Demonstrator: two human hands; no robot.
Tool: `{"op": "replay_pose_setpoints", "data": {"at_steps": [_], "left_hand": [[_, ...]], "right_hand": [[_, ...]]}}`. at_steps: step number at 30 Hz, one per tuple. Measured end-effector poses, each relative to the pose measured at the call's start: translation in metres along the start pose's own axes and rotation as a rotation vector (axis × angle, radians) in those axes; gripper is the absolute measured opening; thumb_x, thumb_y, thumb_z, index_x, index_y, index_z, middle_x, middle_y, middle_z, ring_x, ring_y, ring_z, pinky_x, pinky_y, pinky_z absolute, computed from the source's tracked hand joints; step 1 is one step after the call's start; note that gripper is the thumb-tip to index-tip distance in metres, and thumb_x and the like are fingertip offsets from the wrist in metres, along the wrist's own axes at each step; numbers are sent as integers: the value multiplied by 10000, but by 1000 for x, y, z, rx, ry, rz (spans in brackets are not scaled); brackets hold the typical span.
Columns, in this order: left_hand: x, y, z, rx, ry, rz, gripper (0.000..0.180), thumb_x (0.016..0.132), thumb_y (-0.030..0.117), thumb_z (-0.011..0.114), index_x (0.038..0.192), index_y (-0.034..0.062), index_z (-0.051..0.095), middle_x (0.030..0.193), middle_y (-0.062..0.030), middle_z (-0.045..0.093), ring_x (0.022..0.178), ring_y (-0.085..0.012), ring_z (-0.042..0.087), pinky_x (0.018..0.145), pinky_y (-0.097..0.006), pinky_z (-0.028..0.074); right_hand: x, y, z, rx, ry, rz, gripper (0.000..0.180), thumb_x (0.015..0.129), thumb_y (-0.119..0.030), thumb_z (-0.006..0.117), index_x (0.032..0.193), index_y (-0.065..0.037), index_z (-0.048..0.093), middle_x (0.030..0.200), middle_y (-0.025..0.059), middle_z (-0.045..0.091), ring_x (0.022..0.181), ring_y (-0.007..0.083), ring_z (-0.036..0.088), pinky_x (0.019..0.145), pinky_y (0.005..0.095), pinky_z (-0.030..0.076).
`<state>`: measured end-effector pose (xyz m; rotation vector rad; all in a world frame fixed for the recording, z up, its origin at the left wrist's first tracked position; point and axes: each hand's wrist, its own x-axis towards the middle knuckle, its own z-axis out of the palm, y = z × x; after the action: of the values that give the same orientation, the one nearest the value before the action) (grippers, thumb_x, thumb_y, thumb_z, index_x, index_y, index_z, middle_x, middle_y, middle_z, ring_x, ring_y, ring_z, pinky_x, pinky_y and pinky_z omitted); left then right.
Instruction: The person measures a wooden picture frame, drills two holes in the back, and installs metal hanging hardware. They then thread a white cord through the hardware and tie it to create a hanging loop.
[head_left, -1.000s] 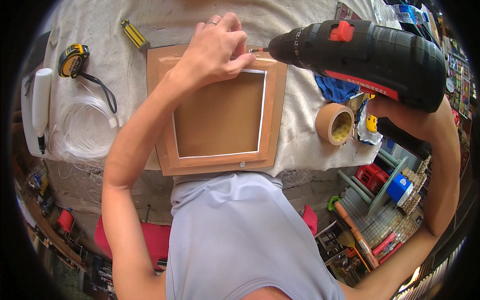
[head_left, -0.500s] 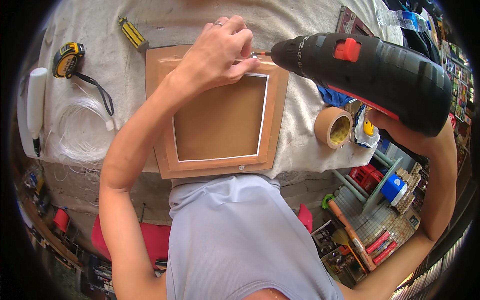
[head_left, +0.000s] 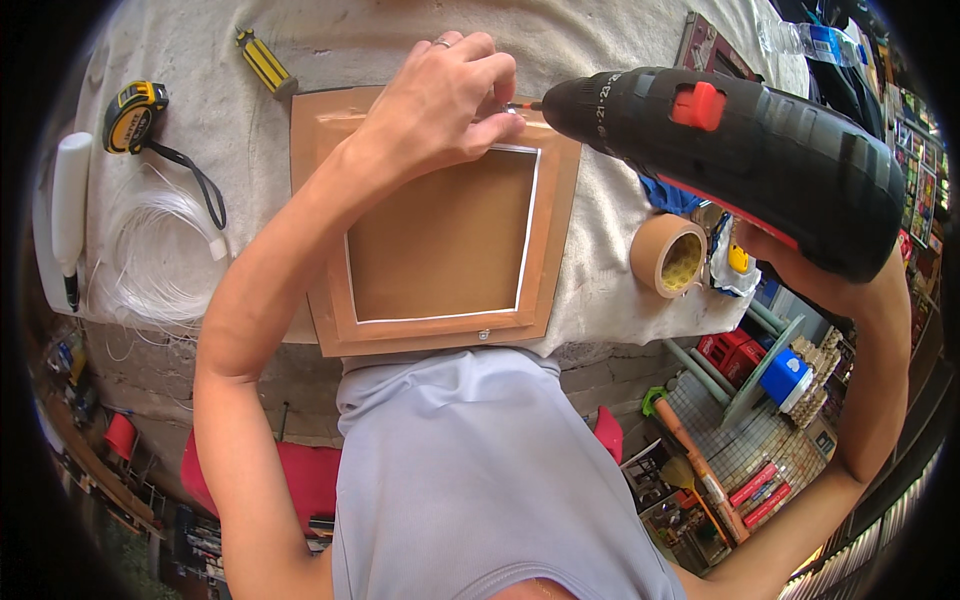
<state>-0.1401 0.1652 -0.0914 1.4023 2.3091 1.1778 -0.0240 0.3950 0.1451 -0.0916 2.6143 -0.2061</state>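
Note:
A picture frame (head_left: 440, 338) lies back side up in front of me, with a brown backing board (head_left: 435, 245) edged in white. My left hand (head_left: 440, 100) reaches over its far edge, thumb and fingertips pinched around a small shiny metal piece (head_left: 513, 111), mostly hidden by the fingers. In my right hand (head_left: 800, 265) is a black cordless drill (head_left: 740, 150) with a red switch, held level and pointing left. Its bit (head_left: 528, 105) meets the spot at my left fingertips. Another small metal fitting (head_left: 485, 334) sits on the frame's near edge.
A light cloth (head_left: 590, 290) covers the table. Left of the frame are a screwdriver (head_left: 265, 65), a tape measure (head_left: 135, 117), a coil of clear line (head_left: 160, 255) and a white bottle (head_left: 72, 200). A tape roll (head_left: 667, 255) stands on the right.
Almost everything stays as it was. The drill and my left fingertips have shifted very slightly; both grips are unchanged.

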Motion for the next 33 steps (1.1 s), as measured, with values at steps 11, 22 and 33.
{"op": "replay_pose_setpoints", "data": {"at_steps": [11, 22, 33], "left_hand": [[2, -1, 0, 48, -36, -34, 249, 764, 294, 713, 799, 78, 593, 867, -65, 576, 861, -264, 544, 799, -387, 438], [3, -2, -3, 25, -2, 41, 274, 746, 298, 726, 736, 60, 590, 814, -75, 598, 814, -267, 555, 730, -383, 456], [-6, 0, -3, 22, 133, 216, 86, 736, 165, 724, 780, 92, 708, 767, -78, 658, 781, -254, 604, 732, -373, 475]], "right_hand": [[23, -9, -19, -72, -44, -125, 429, 635, -58, 771, 1052, -75, 672, 1047, 87, 656, 942, 250, 614, 866, 350, 473], [53, -33, -37, 81, -121, -154, 526, 571, -36, 758, 1090, -78, 680, 952, 124, 686, 879, 303, 622, 840, 351, 469], [11, 29, 9, -54, 583, -137, 619, 675, -63, 741, 1270, -126, 585, 1086, 170, 669, 994, 288, 659, 863, 346, 491]]}}
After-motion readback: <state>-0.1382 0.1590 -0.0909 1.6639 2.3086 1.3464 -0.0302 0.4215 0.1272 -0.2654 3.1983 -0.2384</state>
